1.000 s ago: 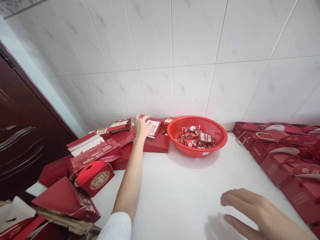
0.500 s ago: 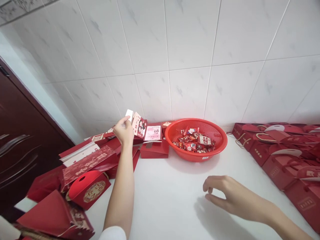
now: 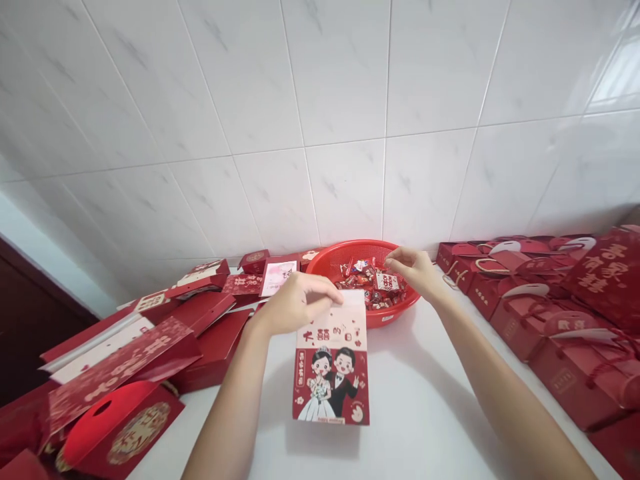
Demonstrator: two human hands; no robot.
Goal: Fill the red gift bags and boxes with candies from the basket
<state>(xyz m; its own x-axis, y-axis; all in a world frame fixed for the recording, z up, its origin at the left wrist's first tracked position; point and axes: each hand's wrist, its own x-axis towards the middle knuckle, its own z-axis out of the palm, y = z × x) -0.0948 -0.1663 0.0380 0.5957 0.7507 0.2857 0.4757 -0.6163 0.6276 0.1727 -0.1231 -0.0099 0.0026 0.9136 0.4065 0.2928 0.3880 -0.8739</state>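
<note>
My left hand [image 3: 295, 303] is closed on the top edge of a flat-sided gift box [image 3: 333, 383], red and cream, printed with a cartoon bride and groom. The box hangs just above the white table, in front of a red plastic basket [image 3: 395, 313]. Inside the basket lie several wrapped candies [image 3: 367, 287], mostly red. My right hand [image 3: 413, 270] reaches over the basket's right rim, fingers bent and slightly apart, with nothing seen in them. Just below its fingertips is a cream packet with red characters [image 3: 387, 283].
On the left lies a heap of red gift boxes [image 3: 210, 353], some opened. A red box with a gold emblem [image 3: 137, 433] stands at its front. Rows of red handled boxes [image 3: 545, 340] line the right side of the white table [image 3: 400, 413]. A tiled wall [image 3: 345, 187] rises behind.
My left hand has brought the cartoon-printed box from the left heap to the middle, before the basket. My right hand has moved forward from over the table to the basket. The view has shifted.
</note>
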